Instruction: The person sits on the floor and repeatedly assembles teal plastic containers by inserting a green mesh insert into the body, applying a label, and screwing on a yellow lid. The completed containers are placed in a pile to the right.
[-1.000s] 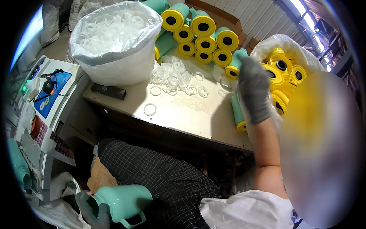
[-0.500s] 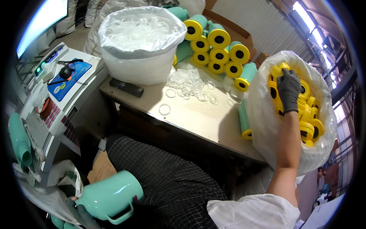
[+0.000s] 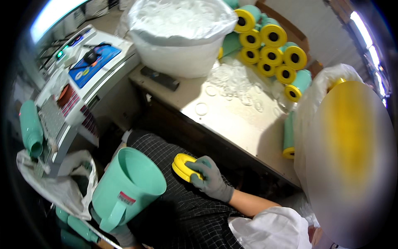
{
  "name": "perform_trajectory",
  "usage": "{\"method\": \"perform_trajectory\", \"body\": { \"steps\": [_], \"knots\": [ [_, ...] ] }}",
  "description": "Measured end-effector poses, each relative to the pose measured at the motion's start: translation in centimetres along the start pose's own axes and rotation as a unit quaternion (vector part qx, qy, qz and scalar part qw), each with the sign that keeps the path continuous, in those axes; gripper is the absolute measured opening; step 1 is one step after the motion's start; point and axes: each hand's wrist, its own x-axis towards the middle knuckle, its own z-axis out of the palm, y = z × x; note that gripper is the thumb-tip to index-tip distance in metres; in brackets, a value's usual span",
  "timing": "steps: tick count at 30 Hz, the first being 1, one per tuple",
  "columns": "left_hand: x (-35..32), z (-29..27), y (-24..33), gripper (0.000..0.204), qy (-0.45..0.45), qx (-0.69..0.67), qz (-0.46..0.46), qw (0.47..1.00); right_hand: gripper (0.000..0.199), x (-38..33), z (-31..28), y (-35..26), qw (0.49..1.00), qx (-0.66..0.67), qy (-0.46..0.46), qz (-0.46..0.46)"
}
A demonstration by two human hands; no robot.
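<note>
At lower left, my gloved left hand holds a teal plastic jug from below and behind. Its wide open mouth tilts up and toward the right, and its side handle, near a small red-and-white label, points toward me. Most of the left fingers are hidden behind the jug. My gloved right hand grips a yellow threaded screw cap by its edge, over my lap. A short gap separates the cap from the jug's rim.
On the table stand a white sack of clear rings, loose rings and stacked teal jugs with yellow caps. A blur covers most of a plastic bag at right. Another sack stands lower left.
My right hand has come out of the bag of yellow caps with one cap and moved left over my lap. The jug has turned from lying sideways to mouth up.
</note>
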Motion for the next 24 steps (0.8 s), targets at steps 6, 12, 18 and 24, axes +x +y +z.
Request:
{"method": "perform_trajectory", "body": {
  "steps": [6, 12, 18, 24],
  "knots": [
    [-1.3, 3.4, 2.4, 0.052, 0.063, -0.126, -0.17, 0.975, 0.047, -2.6, 1.0, 1.2, 0.988, -0.12, -0.074, 0.065],
    [-1.9, 5.5, 2.1, 0.038, 0.141, -0.08, -0.199, 0.966, 0.053, -2.3, 1.7, 4.3, 0.992, -0.116, -0.043, 0.001],
    [-4.2, 5.4, 0.3, 0.035, 0.159, -0.226, -0.258, 0.926, 0.04, 8.2, 0.8, -0.4, 0.937, 0.305, 0.063, 0.156],
    [-2.1, 8.4, 3.9, 0.04, 0.232, -0.408, -0.378, 0.798, 0.062, 9.2, 1.6, -3.4, 0.971, 0.139, -0.056, -0.186]
  ]
}}
